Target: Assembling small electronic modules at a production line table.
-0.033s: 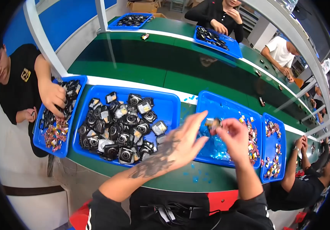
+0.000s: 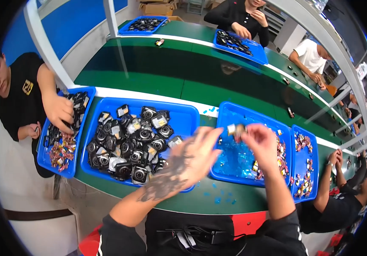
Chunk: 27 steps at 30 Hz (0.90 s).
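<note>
My right hand (image 2: 262, 143) is closed in a pinch on a small part with a pale, shiny face (image 2: 236, 129); its exact kind is blurred. It holds the part over a blue tray (image 2: 251, 112) with bits of blue film (image 2: 234, 164) and small coloured parts (image 2: 281, 155) along its right side. Left of it, my tattooed left hand (image 2: 194, 158) is open, thumb apart from the fingers, with nothing seen in it. This hand hangs over the edge of a larger blue tray (image 2: 179, 109) heaped with black, watch-like casings (image 2: 126, 147), some round-faced, some with silvery backs.
A narrow blue tray (image 2: 313, 170) of small coloured parts stands at the right. On the left, a co-worker's hand (image 2: 58, 112) reaches into another blue tray (image 2: 69, 173). Beyond runs the green belt (image 2: 162, 85); metal posts (image 2: 42, 47) rise at the left. Film scraps (image 2: 218, 199) lie near me.
My left hand has drawn back to the left, away from the part. The part stays in my right hand, its pale face now showing more.
</note>
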Motion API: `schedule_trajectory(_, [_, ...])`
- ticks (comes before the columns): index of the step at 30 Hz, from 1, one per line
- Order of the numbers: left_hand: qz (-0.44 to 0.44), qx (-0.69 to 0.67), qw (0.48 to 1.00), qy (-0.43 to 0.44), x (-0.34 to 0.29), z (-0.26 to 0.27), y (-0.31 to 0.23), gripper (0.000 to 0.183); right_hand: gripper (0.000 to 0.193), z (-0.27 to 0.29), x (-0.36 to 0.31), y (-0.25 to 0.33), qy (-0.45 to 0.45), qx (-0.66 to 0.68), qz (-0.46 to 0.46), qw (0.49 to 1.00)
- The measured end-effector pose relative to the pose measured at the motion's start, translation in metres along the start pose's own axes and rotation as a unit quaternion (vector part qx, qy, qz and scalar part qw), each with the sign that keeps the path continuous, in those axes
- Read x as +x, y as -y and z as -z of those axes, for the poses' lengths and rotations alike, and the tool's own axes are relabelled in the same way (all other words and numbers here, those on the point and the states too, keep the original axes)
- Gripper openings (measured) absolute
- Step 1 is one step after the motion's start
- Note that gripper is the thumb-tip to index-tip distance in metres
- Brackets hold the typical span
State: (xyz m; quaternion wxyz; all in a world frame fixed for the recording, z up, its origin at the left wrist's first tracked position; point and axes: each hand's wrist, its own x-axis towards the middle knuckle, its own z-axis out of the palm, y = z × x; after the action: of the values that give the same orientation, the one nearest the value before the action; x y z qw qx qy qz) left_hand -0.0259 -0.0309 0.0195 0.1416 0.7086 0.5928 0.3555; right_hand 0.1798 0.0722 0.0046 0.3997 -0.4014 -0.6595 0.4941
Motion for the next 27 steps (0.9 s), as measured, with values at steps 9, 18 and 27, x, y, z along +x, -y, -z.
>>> schedule_trajectory(9, [-0.104, 0.285, 0.949, 0.079, -0.026, 0.023, 0.060, 0.034, 0.028, 0.053, 0.190, -0.074, -0.057, -0.343, -0.126, 0.929])
schedule_trajectory(18, [-0.033, 0.114, 0.987, 0.107, 0.009, 0.035, 0.048, 0.015, 0.026, 0.037, 0.125, -0.034, -0.064, -0.310, 0.088, 0.945])
schedule_trajectory(27, [0.141, -0.492, 0.859, 0.011, 0.029, -0.029, -0.015, 0.023, 0.020, -0.012, -0.034, 0.026, 0.119, -0.021, -0.033, 0.992])
